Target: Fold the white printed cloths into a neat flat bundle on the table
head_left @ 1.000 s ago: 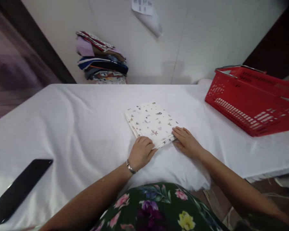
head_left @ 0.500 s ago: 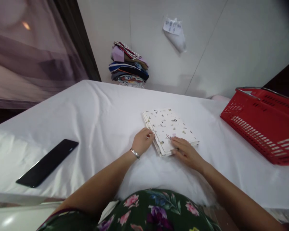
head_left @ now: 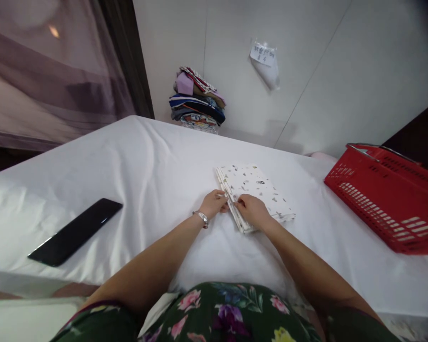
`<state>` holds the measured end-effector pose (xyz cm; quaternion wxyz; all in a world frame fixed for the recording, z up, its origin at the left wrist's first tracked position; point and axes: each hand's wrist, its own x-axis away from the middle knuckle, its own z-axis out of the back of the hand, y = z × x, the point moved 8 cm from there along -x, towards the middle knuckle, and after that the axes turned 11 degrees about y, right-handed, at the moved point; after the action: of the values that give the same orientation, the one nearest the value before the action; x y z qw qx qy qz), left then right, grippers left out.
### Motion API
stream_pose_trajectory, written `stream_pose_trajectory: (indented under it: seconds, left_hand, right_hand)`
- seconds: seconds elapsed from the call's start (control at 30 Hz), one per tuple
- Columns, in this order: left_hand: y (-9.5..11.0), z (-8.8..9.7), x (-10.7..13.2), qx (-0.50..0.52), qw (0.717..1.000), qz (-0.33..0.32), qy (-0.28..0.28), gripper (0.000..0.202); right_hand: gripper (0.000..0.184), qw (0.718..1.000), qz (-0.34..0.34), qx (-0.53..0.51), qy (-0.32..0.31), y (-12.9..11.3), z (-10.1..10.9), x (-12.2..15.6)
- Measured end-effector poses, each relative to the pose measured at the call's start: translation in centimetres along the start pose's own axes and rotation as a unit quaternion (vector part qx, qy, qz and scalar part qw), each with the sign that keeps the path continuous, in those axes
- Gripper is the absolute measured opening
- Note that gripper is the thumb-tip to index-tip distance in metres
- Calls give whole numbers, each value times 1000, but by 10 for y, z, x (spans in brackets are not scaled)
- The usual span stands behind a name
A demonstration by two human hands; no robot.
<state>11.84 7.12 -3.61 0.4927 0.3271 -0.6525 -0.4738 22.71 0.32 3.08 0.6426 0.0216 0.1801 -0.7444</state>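
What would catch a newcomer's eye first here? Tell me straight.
The red plastic basket stands out at the right edge of the white-covered table. At the centre, the left hand and right hand meet at the near corner of a folded white printed cloth. A flat black phone lies far left.

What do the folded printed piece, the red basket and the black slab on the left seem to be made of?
Folded cloth: likely thin woven cotton, matte; soft layered edges show. Basket: moulded plastic, slightly glossy, with slotted walls and metal-looking handles. Black slab: glass or glossy plastic, probably a phone; it mirrors the light.
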Motion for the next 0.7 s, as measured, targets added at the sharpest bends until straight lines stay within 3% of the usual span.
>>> stream_pose_trajectory:
  seconds: [0.2, 0.33, 0.5, 0.7]
  left_hand:
    - [1, -1, 0, -7, 1000, -19, -1, 27]
    - [1, -2, 0, -13, 999, -30, -1, 25]
    - [1, -2, -1, -5, 1000, -31, -1, 25]
    - [2, -2, 0, 4, 1000, -22, -2, 24]
  right_hand:
    - [15, 990, -40, -134, -5, 12, -3, -1]
    - [15, 976, -43, -211, 22, 7, -2, 0]
    - [13, 983, 13, -182, 17, -11, -5, 7]
    - [14, 984, -5, -176, -22, -9, -4, -1]
